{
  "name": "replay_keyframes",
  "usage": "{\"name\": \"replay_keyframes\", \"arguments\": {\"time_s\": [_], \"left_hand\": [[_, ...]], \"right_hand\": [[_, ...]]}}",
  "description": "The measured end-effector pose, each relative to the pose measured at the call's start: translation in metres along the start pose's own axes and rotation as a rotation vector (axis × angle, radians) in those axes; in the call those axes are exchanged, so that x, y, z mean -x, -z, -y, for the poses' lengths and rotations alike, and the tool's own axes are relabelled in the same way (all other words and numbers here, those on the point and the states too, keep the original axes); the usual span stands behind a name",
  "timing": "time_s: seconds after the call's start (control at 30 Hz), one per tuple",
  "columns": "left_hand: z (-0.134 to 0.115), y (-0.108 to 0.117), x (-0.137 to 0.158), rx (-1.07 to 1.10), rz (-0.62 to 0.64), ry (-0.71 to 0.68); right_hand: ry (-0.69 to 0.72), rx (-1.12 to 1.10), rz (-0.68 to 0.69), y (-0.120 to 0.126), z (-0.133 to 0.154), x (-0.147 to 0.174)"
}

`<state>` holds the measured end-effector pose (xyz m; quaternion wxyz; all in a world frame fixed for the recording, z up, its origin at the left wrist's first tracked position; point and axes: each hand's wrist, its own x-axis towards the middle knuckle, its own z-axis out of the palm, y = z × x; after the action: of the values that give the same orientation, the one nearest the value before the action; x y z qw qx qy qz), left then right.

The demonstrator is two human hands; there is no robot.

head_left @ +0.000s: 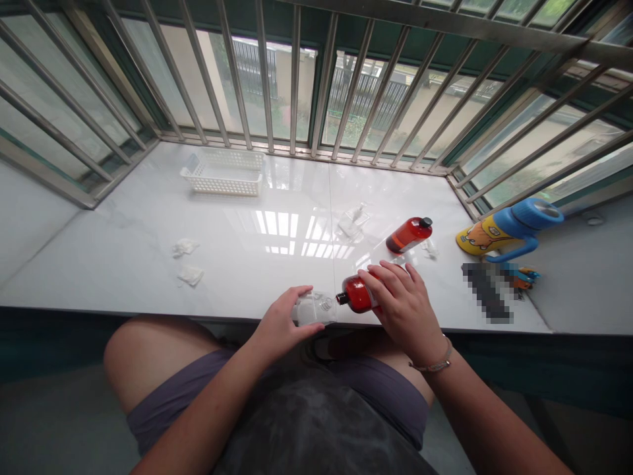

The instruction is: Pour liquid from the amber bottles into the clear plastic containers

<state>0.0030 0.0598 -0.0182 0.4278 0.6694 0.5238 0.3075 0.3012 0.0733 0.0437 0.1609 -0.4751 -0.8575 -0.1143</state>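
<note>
Near the front edge of the white counter, my left hand [291, 320] is wrapped around a clear bottle [312, 307], its open neck facing right. My right hand [401, 305] grips a red bottle [360, 294], tipped sideways with its black neck pointing left. The two necks are close together; I cannot tell whether they touch or whether liquid is passing. A second red bottle [409, 235] with a black cap is behind my right hand. Farther back and to the left of it is a clear pump dispenser top with some clear plastic [352, 223].
A white perforated basket [225, 185] sits at the back left. Crumpled white tissues [190, 274] lie at left. On the right are a blue-and-yellow flask [504, 227], a blurred-out dark object [487, 293] and a small colourful packet [521, 277]. Metal window bars [295, 86] border the counter's back.
</note>
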Motion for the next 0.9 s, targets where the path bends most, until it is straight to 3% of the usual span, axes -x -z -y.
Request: {"name": "replay_keyframes", "arguments": {"time_s": [0.9], "left_hand": [[-0.003,0.001,0.0,0.001,0.002,0.006]], "right_hand": [[0.004,0.019,0.0,0.012,-0.003,-0.005]]}}
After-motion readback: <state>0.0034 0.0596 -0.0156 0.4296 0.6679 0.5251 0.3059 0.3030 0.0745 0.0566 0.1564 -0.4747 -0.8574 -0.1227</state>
